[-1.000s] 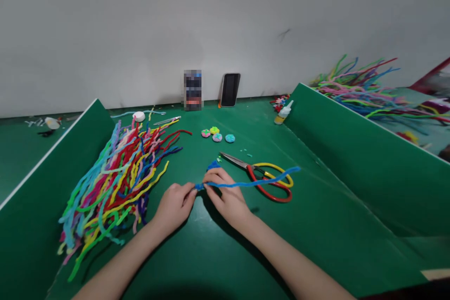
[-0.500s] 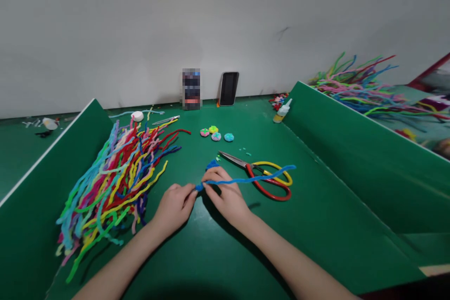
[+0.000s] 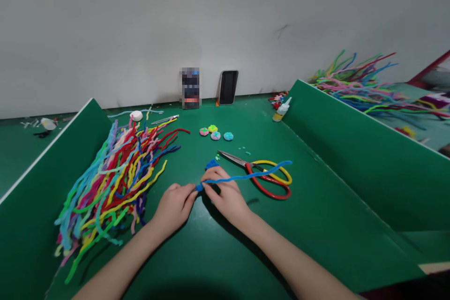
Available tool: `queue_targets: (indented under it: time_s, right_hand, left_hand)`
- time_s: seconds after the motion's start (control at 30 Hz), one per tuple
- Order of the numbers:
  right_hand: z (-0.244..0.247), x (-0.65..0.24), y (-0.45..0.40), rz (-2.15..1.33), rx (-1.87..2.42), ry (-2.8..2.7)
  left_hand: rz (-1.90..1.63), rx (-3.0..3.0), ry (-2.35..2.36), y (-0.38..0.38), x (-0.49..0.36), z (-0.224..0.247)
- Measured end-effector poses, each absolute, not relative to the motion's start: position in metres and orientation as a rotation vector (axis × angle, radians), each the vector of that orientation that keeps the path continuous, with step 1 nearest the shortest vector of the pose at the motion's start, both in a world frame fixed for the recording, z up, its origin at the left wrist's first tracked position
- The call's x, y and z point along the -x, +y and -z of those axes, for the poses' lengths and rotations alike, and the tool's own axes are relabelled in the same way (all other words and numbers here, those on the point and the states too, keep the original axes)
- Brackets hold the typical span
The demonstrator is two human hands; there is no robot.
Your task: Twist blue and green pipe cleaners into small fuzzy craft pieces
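Between my two hands is a blue pipe cleaner (image 3: 242,177), coiled into a small bundle at its left end. My left hand (image 3: 177,204) pinches that coil from the left. From the other side, my right hand (image 3: 223,192) grips the same pipe cleaner between thumb and fingers. Its long free end reaches to the right, over the scissors. A darker blue fuzzy piece (image 3: 212,164) shows just beyond my right fingers; whether it joins the coil is hidden. The scissors (image 3: 269,179), with one red and one yellow handle, lie on the table right of my right hand.
Many coloured pipe cleaners (image 3: 116,183) are heaped at left. Several small round fuzzy pieces (image 3: 215,136) lie ahead, with a glue bottle (image 3: 282,110) at right. Two phones stand at the wall, one a dark phone (image 3: 228,87). Green partitions (image 3: 351,164) flank the table.
The free end of the blue pipe cleaner has swung slightly up and to the left. Both hands keep nearly the same grip and place.
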State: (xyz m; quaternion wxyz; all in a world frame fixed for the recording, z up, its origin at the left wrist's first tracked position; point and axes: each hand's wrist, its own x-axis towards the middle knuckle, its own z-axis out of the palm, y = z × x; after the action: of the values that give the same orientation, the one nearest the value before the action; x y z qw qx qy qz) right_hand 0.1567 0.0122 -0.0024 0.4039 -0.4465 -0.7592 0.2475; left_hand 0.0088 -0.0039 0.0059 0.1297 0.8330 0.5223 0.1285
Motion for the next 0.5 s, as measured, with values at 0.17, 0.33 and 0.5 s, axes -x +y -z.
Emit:
queue_targets:
  time_s: [0.17, 0.33, 0.5]
  right_hand:
    - [0.0021, -0.1565, 0.0132, -0.637, 1.132, -1.915]
    - [0.0036, -0.1558, 0.0137, -0.628, 1.114, -1.898]
    - [0.0052, -0.1548, 0.0141, -0.636, 1.132, -1.848]
  left_hand:
    - [-0.408, -2.436, 1.490, -0.0032, -0.0082, -0.0048]
    - [-0.459, -2.444, 1.482, -0.0029, -0.0070, -0.0022]
    - [-0.502, -2.473, 1.464, -0.0030, -0.0059, -0.0004]
